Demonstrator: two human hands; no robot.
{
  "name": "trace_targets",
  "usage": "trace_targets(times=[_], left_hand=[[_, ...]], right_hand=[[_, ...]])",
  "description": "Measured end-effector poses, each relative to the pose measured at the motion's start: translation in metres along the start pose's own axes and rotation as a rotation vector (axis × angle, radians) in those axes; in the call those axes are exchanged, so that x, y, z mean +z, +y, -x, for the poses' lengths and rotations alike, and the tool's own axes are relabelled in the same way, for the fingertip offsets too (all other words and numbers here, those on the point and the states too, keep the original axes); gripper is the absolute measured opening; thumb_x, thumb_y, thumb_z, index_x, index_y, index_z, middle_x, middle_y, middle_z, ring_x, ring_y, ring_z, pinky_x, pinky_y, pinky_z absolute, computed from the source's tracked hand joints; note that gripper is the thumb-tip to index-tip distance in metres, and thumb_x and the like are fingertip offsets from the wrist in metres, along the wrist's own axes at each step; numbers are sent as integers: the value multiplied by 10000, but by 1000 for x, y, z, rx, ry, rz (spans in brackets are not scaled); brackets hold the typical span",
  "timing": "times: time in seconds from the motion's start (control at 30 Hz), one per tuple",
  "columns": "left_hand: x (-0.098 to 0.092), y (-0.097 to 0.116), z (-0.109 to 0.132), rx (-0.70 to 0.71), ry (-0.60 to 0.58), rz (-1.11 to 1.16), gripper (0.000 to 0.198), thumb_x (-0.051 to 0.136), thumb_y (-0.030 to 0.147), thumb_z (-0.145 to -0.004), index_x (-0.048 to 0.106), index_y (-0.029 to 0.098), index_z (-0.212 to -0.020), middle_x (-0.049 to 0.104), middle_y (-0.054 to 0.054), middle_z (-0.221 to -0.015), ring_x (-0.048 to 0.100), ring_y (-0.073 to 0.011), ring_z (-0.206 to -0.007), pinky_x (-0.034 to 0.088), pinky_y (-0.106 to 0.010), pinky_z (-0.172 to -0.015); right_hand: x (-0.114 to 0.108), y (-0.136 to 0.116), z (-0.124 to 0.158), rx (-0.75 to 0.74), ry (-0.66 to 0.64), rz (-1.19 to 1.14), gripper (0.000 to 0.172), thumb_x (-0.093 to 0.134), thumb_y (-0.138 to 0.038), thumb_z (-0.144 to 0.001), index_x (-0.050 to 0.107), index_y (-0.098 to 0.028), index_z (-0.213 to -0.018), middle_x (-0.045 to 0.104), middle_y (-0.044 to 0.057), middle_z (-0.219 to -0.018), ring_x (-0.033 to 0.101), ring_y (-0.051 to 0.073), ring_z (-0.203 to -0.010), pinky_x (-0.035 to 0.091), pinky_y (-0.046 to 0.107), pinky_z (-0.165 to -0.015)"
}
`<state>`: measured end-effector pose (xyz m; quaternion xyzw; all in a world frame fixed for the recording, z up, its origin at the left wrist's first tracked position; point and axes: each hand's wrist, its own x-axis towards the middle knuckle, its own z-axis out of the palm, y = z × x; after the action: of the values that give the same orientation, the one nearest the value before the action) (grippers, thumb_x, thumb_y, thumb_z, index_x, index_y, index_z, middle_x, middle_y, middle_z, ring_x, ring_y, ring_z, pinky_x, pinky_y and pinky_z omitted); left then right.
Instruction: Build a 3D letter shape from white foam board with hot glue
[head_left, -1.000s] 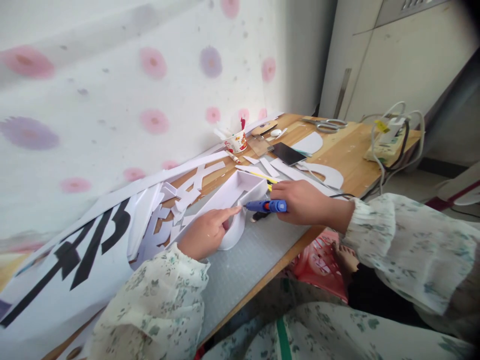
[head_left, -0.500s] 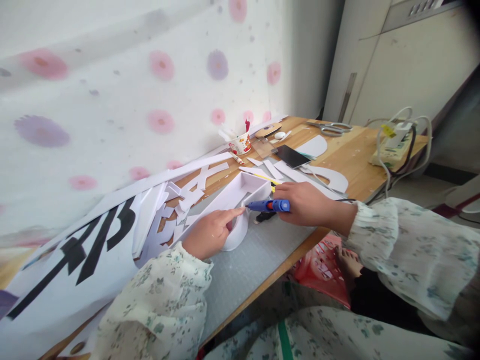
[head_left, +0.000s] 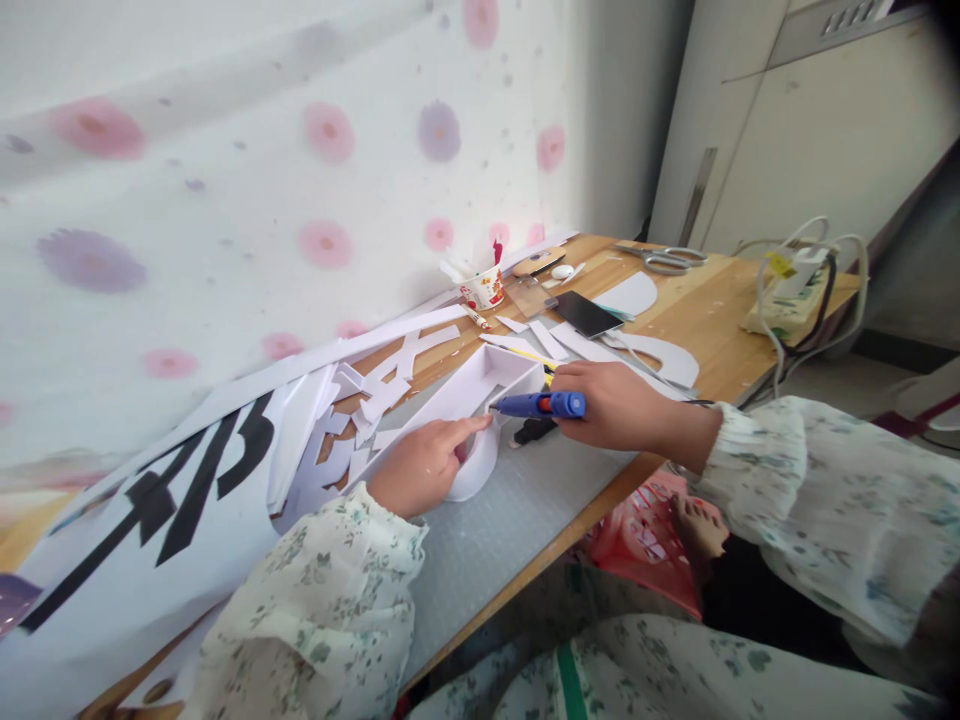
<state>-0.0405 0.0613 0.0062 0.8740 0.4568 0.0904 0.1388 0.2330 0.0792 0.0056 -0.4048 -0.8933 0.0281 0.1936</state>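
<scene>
In the head view a white foam-board letter shape (head_left: 439,405) with upright walls lies on a grey cutting mat (head_left: 517,520). My left hand (head_left: 424,465) is closed over its near curved part, the index finger stretched along the wall and the thumb inside. In my right hand (head_left: 611,405) is a blue glue gun (head_left: 532,404), held sideways with its tip at the wall beside my left fingertip. A black object (head_left: 534,430) lies under the glue gun, partly hidden. Behind my right hand shows part of a yellow cutter (head_left: 550,378).
White offcuts (head_left: 386,395) lie along the back. Printed paper with black strokes (head_left: 150,510) covers the left. Farther off are a paper cup (head_left: 482,290), a phone (head_left: 587,314), scissors (head_left: 664,260) and a power strip (head_left: 787,300) with cables. The table edge runs close in front.
The glue gun has turned slightly in my right hand, its tip staying by the wall. My left hand holds its place; the whole view has shifted a little.
</scene>
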Motion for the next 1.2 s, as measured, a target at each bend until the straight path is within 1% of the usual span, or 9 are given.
trace_targets(times=[0.17,0.33,0.57,0.7,0.83,1.0,1.2], left_hand=[[0,-1,0,-2,-9,-13,634,358,18,-759,522,230,-1333,663,-39,-977,584,-171,-886,453,-312,-859],[0,-1,-1,-11,-16,-21,641,359,13,-754,520,225,-1337,658,-41,-959,582,-175,-877,453,-315,-849],[0,1,-1,-18,-11,-1,626,361,19,-765,529,235,-1328,659,-36,-938,577,-172,-855,452,-314,-830],[0,0,0,-5,-1,7,642,367,15,-752,527,247,-1330,659,-28,-924,577,-167,-844,448,-302,-824],[1,-1,0,-6,-1,7,646,365,17,-751,526,247,-1332,651,-26,-904,573,-169,-837,442,-300,-814],[0,-1,0,-13,-12,23,628,358,33,-771,519,252,-1337,641,-23,-890,568,-169,-826,436,-302,-803],[-1,-2,0,-13,-22,29,642,363,23,-762,508,249,-1345,627,-19,-868,558,-163,-818,426,-297,-802]], right_hand=[[0,3,0,-2,46,-23,72,526,-231,-764,586,-197,-787,629,43,-819,590,189,-788,384,274,-670],[0,2,0,6,56,-27,87,526,-244,-767,592,-194,-795,629,49,-824,589,192,-783,381,278,-661],[1,3,0,2,5,-18,67,526,-236,-769,584,-204,-782,637,37,-837,594,193,-813,395,272,-690],[0,2,1,-1,-29,-10,81,517,-235,-775,588,-202,-793,637,37,-839,595,193,-812,403,271,-699],[-1,0,1,27,-65,4,102,514,-241,-762,602,-205,-799,642,36,-843,606,201,-816,399,278,-700],[1,-2,2,37,-70,10,114,514,-251,-749,610,-213,-799,646,31,-844,611,204,-809,382,282,-672],[4,-2,1,29,-88,11,114,510,-229,-730,608,-215,-787,647,26,-834,609,199,-799,356,283,-639]])
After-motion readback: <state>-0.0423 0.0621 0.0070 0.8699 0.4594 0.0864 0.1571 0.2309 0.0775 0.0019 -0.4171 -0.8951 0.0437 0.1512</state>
